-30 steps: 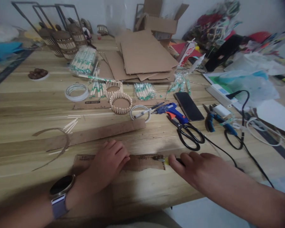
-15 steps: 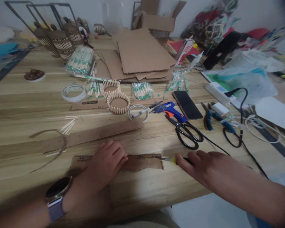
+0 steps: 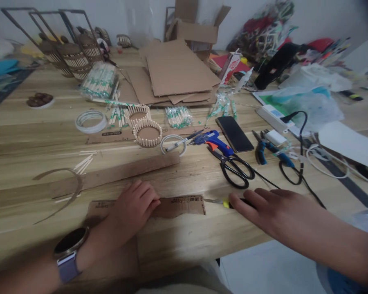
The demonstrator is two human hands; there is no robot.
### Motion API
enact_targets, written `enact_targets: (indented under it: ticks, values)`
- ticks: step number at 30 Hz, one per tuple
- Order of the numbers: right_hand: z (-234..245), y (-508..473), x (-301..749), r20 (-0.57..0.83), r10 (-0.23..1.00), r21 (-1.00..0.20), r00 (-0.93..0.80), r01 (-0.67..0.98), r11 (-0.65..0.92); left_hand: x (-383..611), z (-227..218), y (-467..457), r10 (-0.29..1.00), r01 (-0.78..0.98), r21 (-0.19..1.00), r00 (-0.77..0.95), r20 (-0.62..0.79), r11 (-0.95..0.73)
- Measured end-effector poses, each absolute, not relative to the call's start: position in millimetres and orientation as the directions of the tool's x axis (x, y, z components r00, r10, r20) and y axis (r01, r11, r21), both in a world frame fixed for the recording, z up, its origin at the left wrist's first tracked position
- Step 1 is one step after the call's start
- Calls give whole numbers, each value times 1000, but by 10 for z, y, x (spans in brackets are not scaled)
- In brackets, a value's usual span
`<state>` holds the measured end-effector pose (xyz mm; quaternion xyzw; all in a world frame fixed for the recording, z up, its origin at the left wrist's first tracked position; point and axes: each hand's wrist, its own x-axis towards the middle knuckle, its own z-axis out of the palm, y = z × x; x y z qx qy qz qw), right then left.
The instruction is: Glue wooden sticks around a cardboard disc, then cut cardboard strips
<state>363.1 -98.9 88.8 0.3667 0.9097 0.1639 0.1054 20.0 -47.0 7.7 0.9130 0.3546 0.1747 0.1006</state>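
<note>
My left hand [image 3: 138,201] presses down on a cardboard strip [image 3: 180,206], its fingers curled together and partly covering it. The strip has printing along its top side and a ragged lower edge. In my right hand [image 3: 271,208] is a utility knife [image 3: 226,203] with a yellow and black handle, the fingers wrapped round it. Its blade points left, the tip at or just beyond the strip's right end. Beyond the left hand lies a longer cardboard strip [image 3: 131,171], with a thin curved cardboard piece [image 3: 78,183] across its left end.
Black-handled scissors [image 3: 236,171], a blue glue gun [image 3: 219,145], a phone [image 3: 235,134] and pliers [image 3: 260,151] lie beyond my right hand. Two rings of short sticks [image 3: 147,134], a tape roll [image 3: 91,121] and stacked cardboard sheets [image 3: 179,69] sit farther back.
My right hand has drawn the knife slightly right, so the blade tip has gone from over the strip to its right end. The left hand keeps its place on the strip. The view has shifted slightly.
</note>
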Motion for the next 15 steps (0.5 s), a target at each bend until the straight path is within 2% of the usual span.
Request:
enact_targets:
  ticks: [5,15]
  values:
    - [933,-915,3375,-111,620,338,-776,558,758,201,82,-469,685,628,277,689,237,-727]
    - [902,-880,3327,-162,664,357,-731,584,729,216,75,-487,676,637,226,691,256,-737]
